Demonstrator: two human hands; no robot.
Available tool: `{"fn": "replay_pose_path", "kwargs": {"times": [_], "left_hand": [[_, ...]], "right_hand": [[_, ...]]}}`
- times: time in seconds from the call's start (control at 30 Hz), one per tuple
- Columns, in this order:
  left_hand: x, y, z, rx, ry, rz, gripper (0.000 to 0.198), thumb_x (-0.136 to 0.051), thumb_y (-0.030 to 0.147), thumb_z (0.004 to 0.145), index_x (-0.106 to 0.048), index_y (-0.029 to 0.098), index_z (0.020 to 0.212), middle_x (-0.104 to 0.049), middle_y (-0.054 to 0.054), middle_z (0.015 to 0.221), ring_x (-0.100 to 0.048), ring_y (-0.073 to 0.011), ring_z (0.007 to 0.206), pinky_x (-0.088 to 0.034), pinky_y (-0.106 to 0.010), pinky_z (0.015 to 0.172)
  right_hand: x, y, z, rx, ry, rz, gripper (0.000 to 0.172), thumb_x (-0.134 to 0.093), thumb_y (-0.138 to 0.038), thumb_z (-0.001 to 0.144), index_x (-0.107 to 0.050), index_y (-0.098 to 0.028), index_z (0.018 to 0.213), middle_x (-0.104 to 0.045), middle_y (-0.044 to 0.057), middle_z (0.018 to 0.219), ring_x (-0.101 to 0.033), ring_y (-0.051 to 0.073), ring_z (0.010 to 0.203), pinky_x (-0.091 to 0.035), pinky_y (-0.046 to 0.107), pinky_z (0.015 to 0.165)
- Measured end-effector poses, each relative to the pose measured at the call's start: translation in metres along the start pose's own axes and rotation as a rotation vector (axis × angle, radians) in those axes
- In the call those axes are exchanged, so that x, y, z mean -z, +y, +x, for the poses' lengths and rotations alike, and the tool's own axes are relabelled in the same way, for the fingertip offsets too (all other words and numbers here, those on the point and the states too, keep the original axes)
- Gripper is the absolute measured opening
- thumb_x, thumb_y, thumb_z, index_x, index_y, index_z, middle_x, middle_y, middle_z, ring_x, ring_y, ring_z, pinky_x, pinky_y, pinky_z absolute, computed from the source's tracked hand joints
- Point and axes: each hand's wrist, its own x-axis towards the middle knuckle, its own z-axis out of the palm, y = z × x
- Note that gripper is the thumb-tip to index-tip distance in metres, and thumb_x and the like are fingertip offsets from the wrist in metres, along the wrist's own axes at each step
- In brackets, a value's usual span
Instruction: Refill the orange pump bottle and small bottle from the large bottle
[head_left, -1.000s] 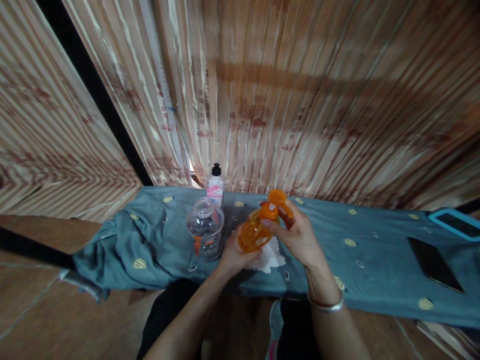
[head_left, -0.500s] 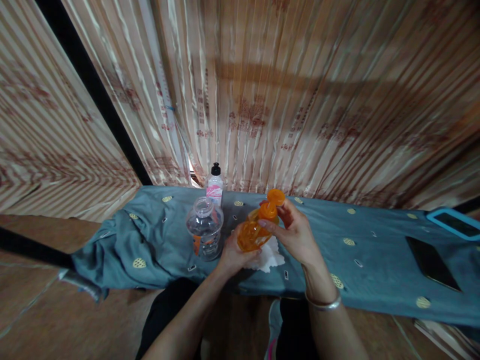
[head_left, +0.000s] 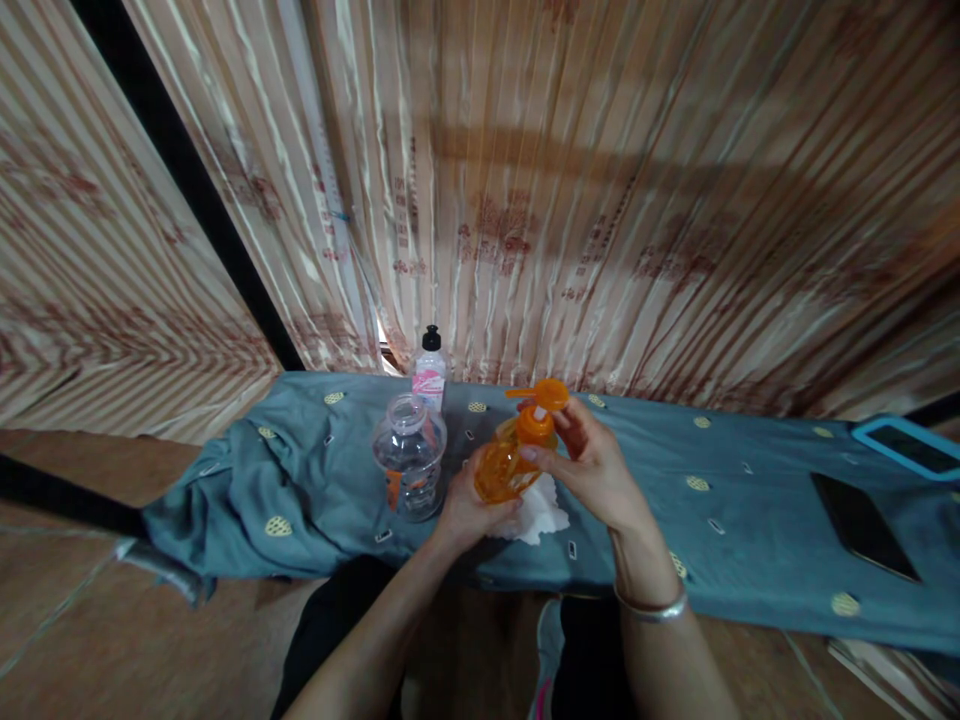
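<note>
An orange see-through pump bottle [head_left: 501, 468] is held tilted, its top leaning to the right. My left hand [head_left: 471, 510] is closed around the bottle's lower body. My right hand [head_left: 589, 458] grips the bottle's neck and collar, with the thumb in front and the fingers behind, below the round orange pump head. The pump's spout points left. Beneath the bottle a crumpled white tissue [head_left: 541, 515] lies on the cloth. Just left of my left hand stands a clear, uncapped plastic bottle [head_left: 409, 465] with an orange mark.
A white bottle with pink label and black cap [head_left: 430, 375] stands behind the clear one. A dark phone [head_left: 862, 525] and a blue-framed device [head_left: 911, 447] lie at the right on the blue-green cloth [head_left: 645, 440]. A patterned curtain [head_left: 510, 220] hangs behind.
The pump head has turned, so its spout now points left instead of down toward me. My right hand has shifted slightly; my left hand stays on the bottle.
</note>
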Motion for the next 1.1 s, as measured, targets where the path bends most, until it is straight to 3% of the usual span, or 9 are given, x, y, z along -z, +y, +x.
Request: {"fn": "replay_pose_path", "kwargs": {"times": [0.17, 0.27, 0.4, 0.5, 0.63, 0.77, 0.87, 1.0, 1.1], "left_hand": [[0.0, 0.002, 0.0, 0.008, 0.007, -0.015, 0.072, -0.08, 0.023, 0.056, -0.05, 0.019, 0.121, -0.066, -0.008, 0.112, -0.063, -0.0243, 0.101, -0.05, -0.039, 0.09], [-0.001, 0.003, 0.0, 0.013, 0.011, -0.015, 0.073, -0.08, 0.023, 0.055, -0.05, 0.02, 0.121, -0.067, -0.007, 0.111, -0.063, -0.0243, 0.102, -0.051, -0.038, 0.09], [-0.001, 0.004, 0.0, 0.01, 0.012, 0.006, 0.071, -0.079, 0.023, 0.055, -0.05, 0.02, 0.12, -0.067, -0.007, 0.109, -0.063, -0.0242, 0.1, -0.051, -0.038, 0.089], [0.001, 0.003, 0.0, 0.01, 0.007, 0.029, 0.07, -0.08, 0.023, 0.055, -0.051, 0.02, 0.119, -0.067, -0.006, 0.109, -0.063, -0.0238, 0.1, -0.051, -0.038, 0.089], [0.001, 0.002, 0.0, -0.002, 0.005, 0.028, 0.07, -0.08, 0.023, 0.055, -0.052, 0.02, 0.119, -0.067, -0.007, 0.11, -0.063, -0.0242, 0.101, -0.05, -0.038, 0.09], [0.0, 0.002, 0.0, 0.005, 0.013, 0.019, 0.069, -0.08, 0.023, 0.055, -0.052, 0.02, 0.118, -0.067, -0.007, 0.11, -0.062, -0.0247, 0.102, -0.05, -0.039, 0.091], [0.0, 0.002, 0.0, 0.009, 0.011, 0.011, 0.071, -0.08, 0.023, 0.055, -0.051, 0.019, 0.12, -0.067, -0.007, 0.111, -0.062, -0.0246, 0.102, -0.05, -0.039, 0.091], [0.001, 0.001, 0.0, -0.006, -0.005, 0.015, 0.071, -0.08, 0.024, 0.055, -0.051, 0.02, 0.12, -0.067, -0.006, 0.111, -0.063, -0.0245, 0.101, -0.05, -0.039, 0.091], [0.002, 0.001, 0.0, -0.02, -0.014, 0.009, 0.069, -0.079, 0.025, 0.057, -0.051, 0.021, 0.12, -0.067, -0.006, 0.112, -0.063, -0.0244, 0.101, -0.05, -0.038, 0.091]], "right_hand": [[0.007, -0.004, -0.003, -0.016, -0.132, -0.11, 0.03, -0.061, -0.033, 0.083, -0.056, -0.028, 0.113, -0.061, 0.003, 0.116, -0.055, 0.021, 0.109, -0.039, 0.04, 0.101], [0.003, 0.003, -0.002, -0.012, -0.035, -0.126, 0.027, -0.064, -0.034, 0.08, -0.058, -0.028, 0.106, -0.065, 0.002, 0.106, -0.058, 0.021, 0.104, -0.043, 0.04, 0.096], [-0.002, 0.004, -0.001, -0.007, 0.072, -0.111, 0.039, -0.074, -0.033, 0.071, -0.057, -0.027, 0.105, -0.066, 0.002, 0.105, -0.059, 0.021, 0.103, -0.045, 0.04, 0.094], [0.003, -0.003, -0.002, -0.006, -0.046, -0.023, 0.047, -0.071, -0.031, 0.074, -0.052, -0.028, 0.116, -0.061, 0.004, 0.118, -0.054, 0.021, 0.113, -0.041, 0.04, 0.099], [0.009, -0.007, -0.003, -0.04, -0.146, -0.048, 0.029, -0.058, -0.033, 0.084, -0.056, -0.029, 0.113, -0.06, 0.004, 0.12, -0.054, 0.021, 0.111, -0.04, 0.04, 0.1], [0.0, 0.001, -0.001, -0.019, 0.055, -0.046, 0.028, -0.071, -0.033, 0.074, -0.059, -0.027, 0.098, -0.067, 0.001, 0.098, -0.06, 0.021, 0.1, -0.046, 0.039, 0.093], [-0.004, 0.003, 0.0, -0.002, 0.134, -0.043, 0.035, -0.077, -0.032, 0.067, -0.058, -0.026, 0.097, -0.067, 0.001, 0.098, -0.061, 0.02, 0.1, -0.045, 0.038, 0.094], [0.003, -0.005, -0.002, -0.015, -0.045, 0.042, 0.045, -0.07, -0.031, 0.075, -0.052, -0.029, 0.117, -0.06, 0.003, 0.121, -0.054, 0.021, 0.114, -0.041, 0.039, 0.1], [0.007, -0.006, -0.003, -0.026, -0.117, -0.03, 0.031, -0.059, -0.033, 0.084, -0.055, -0.029, 0.114, -0.059, 0.003, 0.122, -0.054, 0.021, 0.113, -0.039, 0.04, 0.102]]}}
